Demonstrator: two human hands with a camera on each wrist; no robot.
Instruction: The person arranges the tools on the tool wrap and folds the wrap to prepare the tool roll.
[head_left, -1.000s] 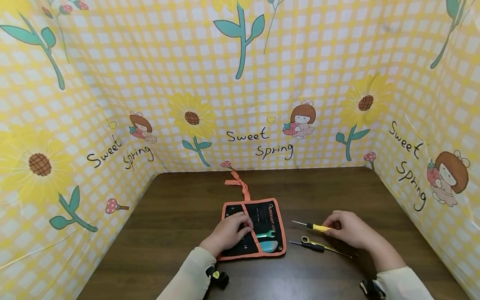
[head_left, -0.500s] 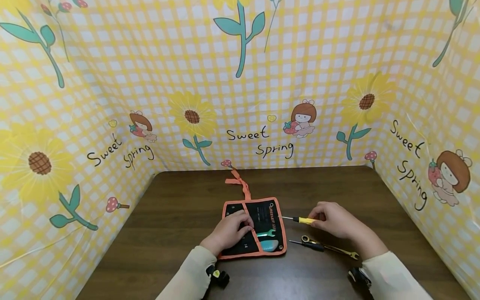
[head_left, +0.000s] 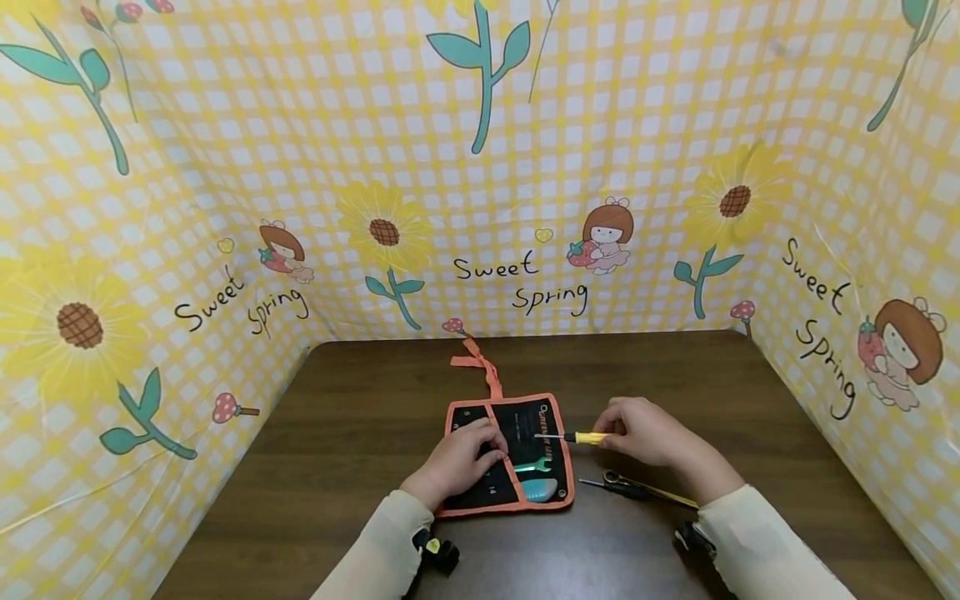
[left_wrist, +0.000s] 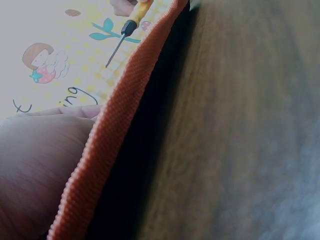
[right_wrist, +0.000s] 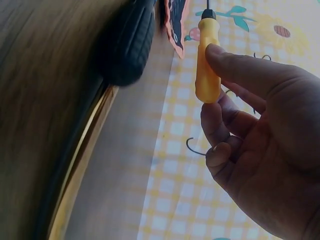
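My right hand (head_left: 637, 429), just right of the pouch, pinches a screwdriver with a yellow handle, black collar and thin metal shaft (head_left: 588, 437) between thumb and fingers; its shaft reaches in over the pouch's right edge, but I can't tell whether the tip touches the cloth. My left hand (head_left: 457, 462) rests on the left half of that pouch, a flat black fabric tool pouch with orange trim (head_left: 517, 423), fingers bent near the orange dividing strip – whether they pinch the cloth, I can't tell

In the pouch's right half, a shiny green-tinted metal open-end wrench (head_left: 534, 466) sticks out of a pocket, with a rounded pale-blue piece (head_left: 538, 489) below it. To the pouch's right, nearer me, lie a black-handled screwdriver (head_left: 630, 490) and a gold-coloured metal wrench (head_left: 671, 497), side by side, partly overlapping. Orange fabric ties (head_left: 487, 373) run out from the pouch's far edge over the dark brown wooden table (head_left: 360, 433); beyond the pouch rises a yellow-and-white checked cloth (head_left: 480, 200) – printed with sunflowers and "Sweet Spring"
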